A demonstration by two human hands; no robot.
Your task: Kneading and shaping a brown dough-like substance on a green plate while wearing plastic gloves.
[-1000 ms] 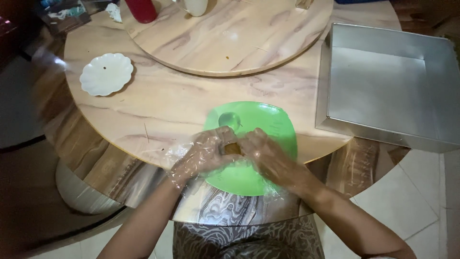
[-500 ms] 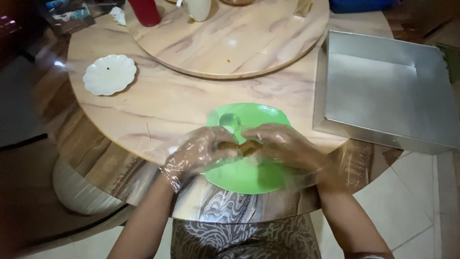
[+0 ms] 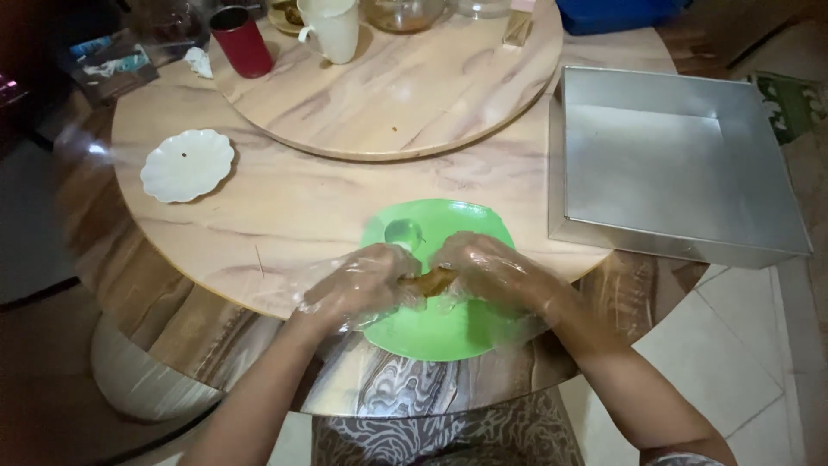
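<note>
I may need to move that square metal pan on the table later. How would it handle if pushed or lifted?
The square metal pan looks like thin sheet metal and holds nothing, so it is probably light and stiff. Its flat base on the smooth table suggests it would slide rather than tip. One side overhangs the table edge, so a careless push might drop it.

My view is dim overall, with warm, soft light falling on the centre of the round marble table (image 3: pixel 285 216) and fading fast toward the left edge, where the frame goes nearly black. I see a small glare patch on the tabletop at left and pale sheen on the metal baking tray (image 3: pixel 681 164) at upper right. The clear gloves on my left hand (image 3: pixel 358 289) and right hand (image 3: pixel 487 272) catch faint highlights. Edges bend from the wide lens, and fine detail looks soft and slightly smeared
</note>
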